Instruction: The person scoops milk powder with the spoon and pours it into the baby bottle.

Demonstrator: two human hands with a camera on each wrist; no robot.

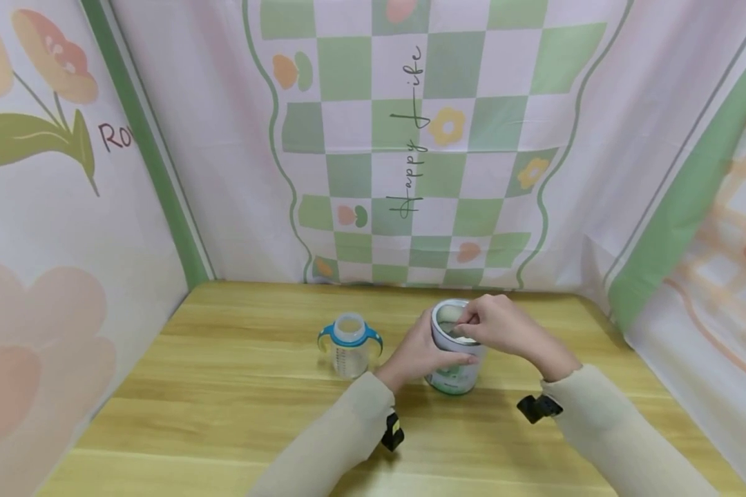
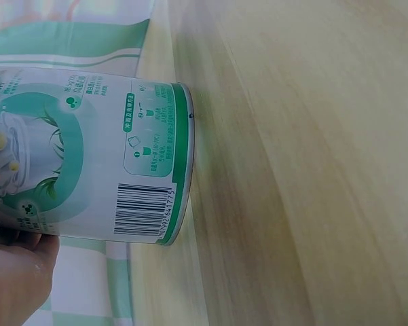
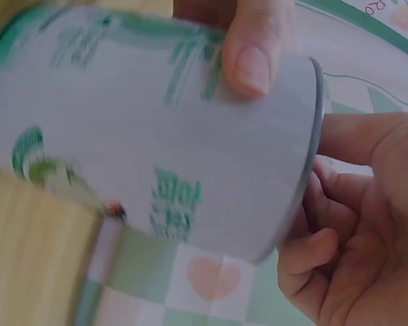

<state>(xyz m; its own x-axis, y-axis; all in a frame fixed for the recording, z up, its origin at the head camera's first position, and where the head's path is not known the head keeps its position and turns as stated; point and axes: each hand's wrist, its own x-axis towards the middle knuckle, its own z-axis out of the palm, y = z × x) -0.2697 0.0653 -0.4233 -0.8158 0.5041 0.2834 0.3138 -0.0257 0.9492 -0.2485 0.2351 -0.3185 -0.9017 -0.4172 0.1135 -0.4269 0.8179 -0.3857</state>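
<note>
A white and green printed can [image 1: 452, 376], its top open, is near-upright over the wooden table. My left hand [image 1: 424, 351] grips its side, the thumb across the front; in the right wrist view that thumb [image 3: 254, 64] lies near the rim. In the left wrist view the can's barcode [image 2: 144, 210] side faces the camera. My right hand [image 1: 500, 324] is at the can's mouth, its bent fingertips just inside the rim. Whether those fingers pinch anything is hidden. Pale contents [image 1: 450, 315] show inside, their kind unclear. Left of the can stands a clear baby bottle [image 1: 350, 360] without a cap.
The bottle has a blue collar with two side handles [image 1: 325, 336]. Beneath everything is a wood-grain table [image 1: 224, 386]. Printed cloth [image 1: 404, 172] hangs behind the table's far edge and along both sides. A small black camera sits on each wrist.
</note>
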